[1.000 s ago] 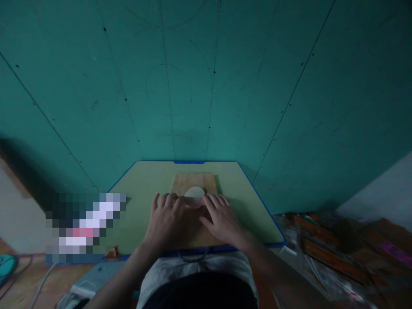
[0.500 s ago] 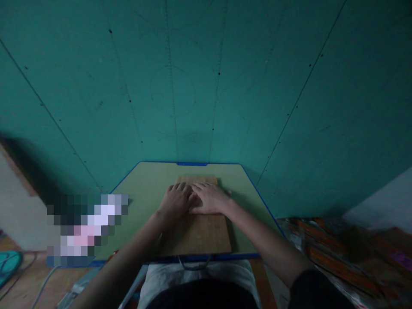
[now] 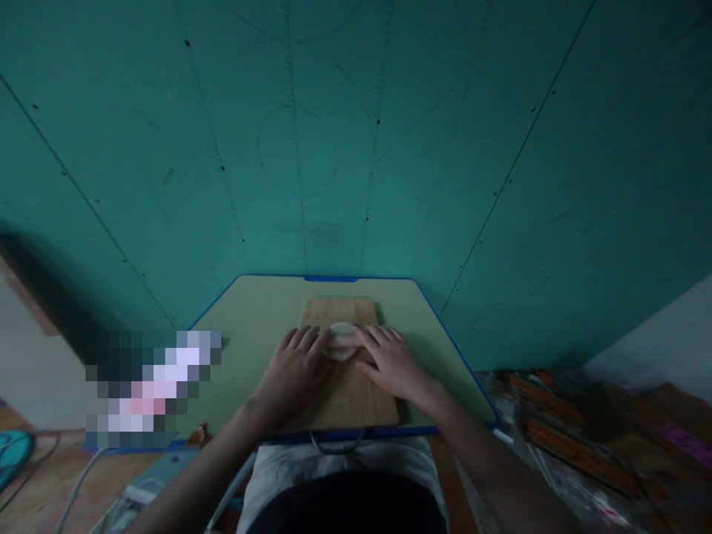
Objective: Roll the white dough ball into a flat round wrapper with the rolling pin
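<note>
The wall (image 3: 445, 185) rises beyond the board (image 3: 345, 404); the table (image 3: 250, 311) lies under it. Over the board, the left hand (image 3: 297, 367) lies palm down with its thumb hidden, so I cannot tell its grip; the right hand (image 3: 392, 363) lies flat, thumb spread. Between them, a pale rod (image 3: 342, 340) crosses a round disc (image 3: 340, 354) on the board's far half. The step looks like rolling; another pass calls for level pressure.
</note>
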Demonstrator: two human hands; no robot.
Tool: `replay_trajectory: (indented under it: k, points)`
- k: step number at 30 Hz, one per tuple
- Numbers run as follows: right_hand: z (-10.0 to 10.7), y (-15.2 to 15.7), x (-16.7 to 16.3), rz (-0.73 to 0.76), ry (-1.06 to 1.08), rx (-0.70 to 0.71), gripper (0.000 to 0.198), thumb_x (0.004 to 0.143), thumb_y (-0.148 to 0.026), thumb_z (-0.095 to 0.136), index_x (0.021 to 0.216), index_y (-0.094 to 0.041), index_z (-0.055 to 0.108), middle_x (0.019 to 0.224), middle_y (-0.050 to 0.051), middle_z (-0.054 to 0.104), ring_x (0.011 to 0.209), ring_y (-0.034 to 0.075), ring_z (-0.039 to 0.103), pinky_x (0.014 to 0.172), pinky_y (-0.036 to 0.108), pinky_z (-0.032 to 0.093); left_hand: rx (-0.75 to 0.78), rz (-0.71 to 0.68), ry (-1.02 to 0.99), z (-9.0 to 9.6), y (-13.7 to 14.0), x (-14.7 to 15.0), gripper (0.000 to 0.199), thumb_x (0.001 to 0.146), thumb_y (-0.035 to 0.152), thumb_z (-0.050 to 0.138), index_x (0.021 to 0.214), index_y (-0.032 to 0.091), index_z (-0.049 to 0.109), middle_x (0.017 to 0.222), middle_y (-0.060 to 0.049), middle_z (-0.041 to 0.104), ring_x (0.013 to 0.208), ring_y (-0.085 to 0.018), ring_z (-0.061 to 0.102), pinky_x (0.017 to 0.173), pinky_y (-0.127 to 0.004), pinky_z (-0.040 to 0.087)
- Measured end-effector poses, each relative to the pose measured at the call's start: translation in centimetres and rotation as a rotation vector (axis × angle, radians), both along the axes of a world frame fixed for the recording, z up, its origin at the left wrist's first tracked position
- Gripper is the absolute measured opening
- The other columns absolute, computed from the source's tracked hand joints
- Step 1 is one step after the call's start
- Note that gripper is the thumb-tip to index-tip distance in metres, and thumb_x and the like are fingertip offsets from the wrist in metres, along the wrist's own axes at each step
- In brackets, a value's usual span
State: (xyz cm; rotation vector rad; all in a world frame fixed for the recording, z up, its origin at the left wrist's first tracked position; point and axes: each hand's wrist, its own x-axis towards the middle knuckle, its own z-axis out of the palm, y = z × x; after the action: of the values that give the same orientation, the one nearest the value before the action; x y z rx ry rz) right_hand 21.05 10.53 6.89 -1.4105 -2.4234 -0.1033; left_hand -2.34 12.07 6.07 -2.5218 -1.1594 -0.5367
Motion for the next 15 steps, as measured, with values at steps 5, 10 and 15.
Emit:
replay_trajectory:
  k: [5, 10, 15]
  points:
    - [-0.7, -2.3, 0.9, 0.013, 0.057, 0.003, 0.057, 0.095, -0.03, 0.058, 0.149, -0.02, 0.044, 0.143, 0.013, 0.055, 0.132, 0.029, 0.048, 0.113, 0.049, 0.039, 0.051, -0.041, -0.013, 0.2, -1.7, -0.2, 0.038, 0.093, 0.023, 0.053, 0.129, 0.012, 0.056, 0.128, -0.018, 0.063, 0.12, -0.033, 0.056, 0.103, -0.05, 0.042]
    - [-0.4, -4.1, 0.5, 0.01, 0.075, -0.009, 0.051, 0.094, -0.024, 0.057, 0.144, -0.021, 0.052, 0.14, 0.012, 0.056, 0.129, 0.029, 0.049, 0.111, 0.048, 0.041, 0.003, 0.024, 0.05, 0.7, -2.3, -0.6, 0.026, 0.094, 0.023, 0.053, 0.118, 0.018, 0.063, 0.119, -0.014, 0.066, 0.105, -0.031, 0.06, 0.088, -0.045, 0.048]
    - [-0.2, -4.8, 0.7, 0.018, 0.089, -0.071, 0.05, 0.095, -0.021, 0.055, 0.145, -0.024, 0.053, 0.136, 0.011, 0.058, 0.124, 0.028, 0.052, 0.106, 0.046, 0.046, 0.032, 0.034, 0.063, 0.7, -2.3, -0.8, 0.022, 0.095, 0.021, 0.051, 0.111, 0.017, 0.065, 0.112, -0.014, 0.068, 0.101, -0.029, 0.061, 0.085, -0.043, 0.048]
